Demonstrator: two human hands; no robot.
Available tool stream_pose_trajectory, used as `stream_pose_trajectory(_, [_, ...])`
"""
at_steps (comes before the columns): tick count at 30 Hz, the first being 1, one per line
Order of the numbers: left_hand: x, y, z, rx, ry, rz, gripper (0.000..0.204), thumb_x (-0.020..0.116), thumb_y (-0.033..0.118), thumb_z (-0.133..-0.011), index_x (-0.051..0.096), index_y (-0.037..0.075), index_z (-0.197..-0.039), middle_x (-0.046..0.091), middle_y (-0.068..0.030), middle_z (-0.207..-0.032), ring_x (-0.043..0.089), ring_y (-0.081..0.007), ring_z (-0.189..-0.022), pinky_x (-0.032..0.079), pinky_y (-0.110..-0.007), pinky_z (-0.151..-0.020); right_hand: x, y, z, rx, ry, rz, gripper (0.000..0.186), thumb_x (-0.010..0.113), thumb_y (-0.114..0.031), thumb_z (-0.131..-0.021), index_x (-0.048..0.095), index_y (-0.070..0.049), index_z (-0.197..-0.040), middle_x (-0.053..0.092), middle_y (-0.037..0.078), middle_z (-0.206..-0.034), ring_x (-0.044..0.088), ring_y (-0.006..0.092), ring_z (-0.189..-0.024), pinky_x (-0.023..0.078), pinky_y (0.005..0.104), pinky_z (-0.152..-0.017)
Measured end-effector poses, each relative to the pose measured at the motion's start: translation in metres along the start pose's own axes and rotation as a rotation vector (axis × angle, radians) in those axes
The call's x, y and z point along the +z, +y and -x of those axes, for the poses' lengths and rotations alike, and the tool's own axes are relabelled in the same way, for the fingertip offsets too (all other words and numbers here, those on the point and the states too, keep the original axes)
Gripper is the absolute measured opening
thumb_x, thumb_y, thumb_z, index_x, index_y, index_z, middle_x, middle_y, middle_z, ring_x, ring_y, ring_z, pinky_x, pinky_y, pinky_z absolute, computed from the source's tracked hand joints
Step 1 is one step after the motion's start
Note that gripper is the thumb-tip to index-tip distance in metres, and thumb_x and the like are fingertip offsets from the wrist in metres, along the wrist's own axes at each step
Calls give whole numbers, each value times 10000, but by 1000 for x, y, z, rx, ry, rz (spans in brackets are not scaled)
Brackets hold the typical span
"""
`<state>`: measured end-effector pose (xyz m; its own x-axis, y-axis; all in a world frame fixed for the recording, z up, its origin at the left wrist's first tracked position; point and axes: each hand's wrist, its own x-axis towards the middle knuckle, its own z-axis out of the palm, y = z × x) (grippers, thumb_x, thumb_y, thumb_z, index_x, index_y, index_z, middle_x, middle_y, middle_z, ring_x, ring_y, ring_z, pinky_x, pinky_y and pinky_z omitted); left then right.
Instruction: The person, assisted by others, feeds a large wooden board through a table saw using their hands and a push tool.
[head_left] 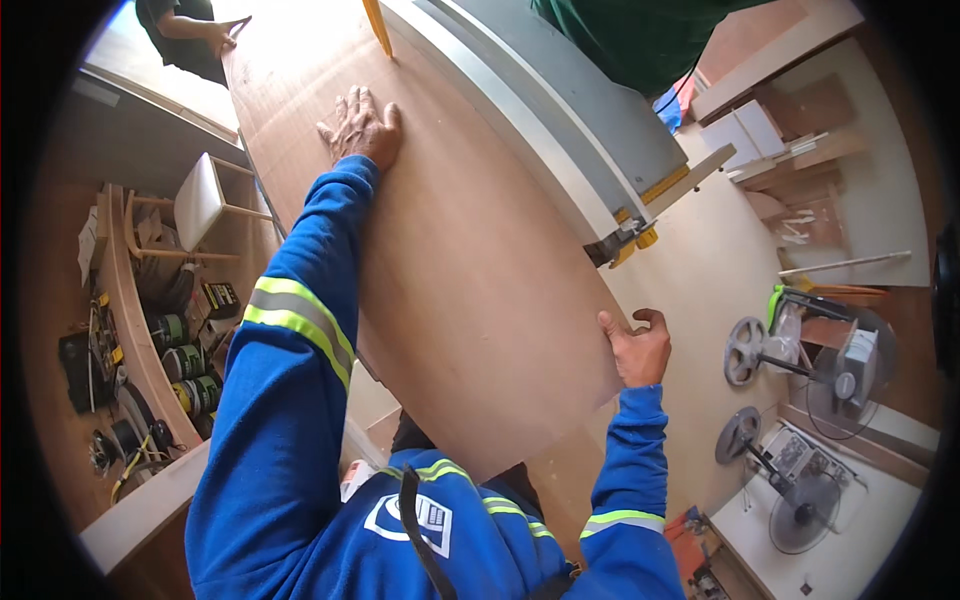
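A large brown wooden sheet (480, 290) stretches from near my body to the far left, beside a long metal rail. My left hand (365, 130) lies flat on its far part, palm down with fingers spread. At the sheet's right edge is my right hand (640, 347); its thumb reaches over the edge, while the index finger curves away, apart from the thumb. The undersides of its other fingers are hidden. At the far left end, another person's hand (225, 37) is at the sheet's edge.
Right of the sheet stands a grey machine table (600, 115) with a metal rail (530, 110) and a black-and-yellow end fitting (625, 240). A person in green (640, 40) is behind it. Fans (840, 370) stand at right; cans (180, 362) and a white-seated chair (205, 205) at left.
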<state>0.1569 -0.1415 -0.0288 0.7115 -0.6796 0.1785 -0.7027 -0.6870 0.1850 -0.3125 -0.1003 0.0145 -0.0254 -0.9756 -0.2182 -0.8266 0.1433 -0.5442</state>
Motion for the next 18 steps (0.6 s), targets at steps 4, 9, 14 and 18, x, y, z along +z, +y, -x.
stream_pose_trajectory(4, [18,-14,-21,-67,97,51,521,404,343,-975,450,30,-1389,401,-129,-1484,326,-300,-1402,180,-542,-1156,9,-5,-7,29,-11,-46,784,858,-583,-609,603,48,-1000,579,90,-537,624,211,-571,485,354,-559])
stream_pose_trajectory(9, [-7,-5,-4,-56,85,32,453,439,312,-969,531,19,-1302,472,-124,-1401,377,-305,-1354,199,-572,-1134,10,-8,-4,46,-10,-12,795,822,-629,-610,606,29,-1000,647,174,-636,680,342,-694,531,419,-662])
stream_pose_trajectory(14, [-25,10,151,150,3,44,669,388,425,-970,336,-29,-1459,255,-186,-1561,163,-359,-1466,58,-575,-1168,7,-5,-3,39,18,18,796,808,-649,-604,615,13,-1002,688,230,-832,680,391,-851,535,449,-760])
stream_pose_trajectory(18, [-64,19,242,131,-103,-5,706,419,454,-957,297,5,-1487,224,-152,-1582,127,-335,-1481,42,-557,-1175,4,-11,-1,48,23,-6,814,809,-656,-595,616,9,-1023,690,240,-927,669,399,-914,528,462,-803])
